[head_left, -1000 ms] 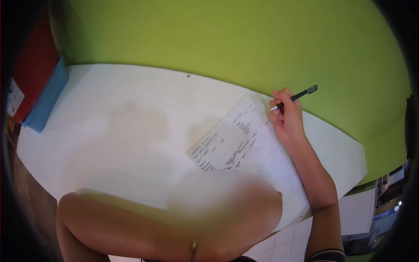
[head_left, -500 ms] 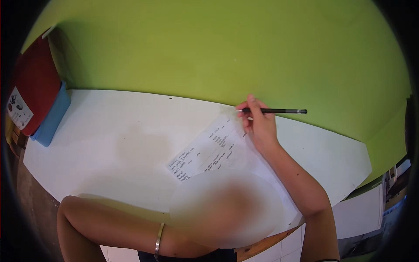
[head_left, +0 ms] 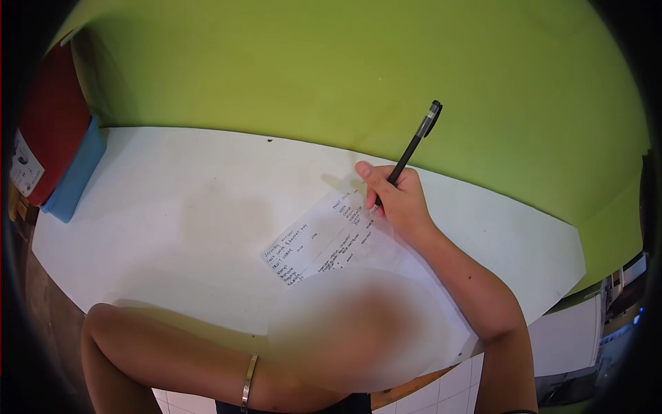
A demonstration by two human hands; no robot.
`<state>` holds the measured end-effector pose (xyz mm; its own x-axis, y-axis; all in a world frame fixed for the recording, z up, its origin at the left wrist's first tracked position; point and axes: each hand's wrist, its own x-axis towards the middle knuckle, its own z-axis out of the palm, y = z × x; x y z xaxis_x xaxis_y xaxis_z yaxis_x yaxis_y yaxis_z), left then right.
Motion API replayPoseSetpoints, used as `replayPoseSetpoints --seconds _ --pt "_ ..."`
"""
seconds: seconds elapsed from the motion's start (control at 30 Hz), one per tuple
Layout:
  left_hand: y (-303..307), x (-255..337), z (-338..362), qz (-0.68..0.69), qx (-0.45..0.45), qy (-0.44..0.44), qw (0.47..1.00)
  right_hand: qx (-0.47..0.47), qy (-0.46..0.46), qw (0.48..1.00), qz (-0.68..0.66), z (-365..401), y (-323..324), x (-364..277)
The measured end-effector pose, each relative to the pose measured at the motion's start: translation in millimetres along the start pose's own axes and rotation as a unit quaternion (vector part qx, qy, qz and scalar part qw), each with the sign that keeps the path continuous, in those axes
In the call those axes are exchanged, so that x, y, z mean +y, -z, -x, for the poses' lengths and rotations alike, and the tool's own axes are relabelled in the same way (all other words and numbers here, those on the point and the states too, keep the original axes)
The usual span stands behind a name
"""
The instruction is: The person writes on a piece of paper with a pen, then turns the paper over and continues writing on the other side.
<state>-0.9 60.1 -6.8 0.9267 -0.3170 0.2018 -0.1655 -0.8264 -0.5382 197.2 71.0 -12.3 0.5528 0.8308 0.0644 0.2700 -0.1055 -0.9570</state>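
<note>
My right hand (head_left: 403, 203) is closed round a black pen (head_left: 408, 153) near the far edge of the table. The pen leans with its clip end up and away to the right, and its tip is low by the sheet. Under and beside this hand lies a white sheet of paper (head_left: 318, 238) with lines of dark handwriting. My left forearm (head_left: 200, 355), with a silver bangle (head_left: 249, 383) on it, reaches in from the lower left. A round blur covers where my left hand would be and the lower part of the sheet, so its fingers are hidden.
The white table (head_left: 152, 207) meets a green wall (head_left: 276, 69) at its far edge. At the left stand a dark red board or folder (head_left: 58, 117) and a light blue container (head_left: 79, 169). Tiled floor (head_left: 448, 386) shows below the near edge.
The pen has swung from nearly level to steeply slanted, its clip end now up. My right hand has turned and come slightly lower over the sheet. The view has shifted a little.
</note>
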Motion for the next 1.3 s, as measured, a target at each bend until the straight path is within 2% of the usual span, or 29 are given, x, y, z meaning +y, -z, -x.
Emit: replayPoseSetpoints --seconds 0.37,0.97,1.07,1.3 --pt "-2 4 0 -0.009 0.001 0.015 1.000 -0.041 0.035 0.998 0.021 2 -1 3" --pt "-2 5 0 -0.006 -0.001 0.020 1.000 -0.044 0.055 0.997 0.035 2 -2 9" --pt "-1 5 0 0.007 0.000 0.022 1.000 0.000 0.045 0.999 0.022 5 -5 3" --pt "-1 6 0 -0.004 0.000 0.023 1.000 -0.025 0.049 0.998 0.038 4 -2 9"
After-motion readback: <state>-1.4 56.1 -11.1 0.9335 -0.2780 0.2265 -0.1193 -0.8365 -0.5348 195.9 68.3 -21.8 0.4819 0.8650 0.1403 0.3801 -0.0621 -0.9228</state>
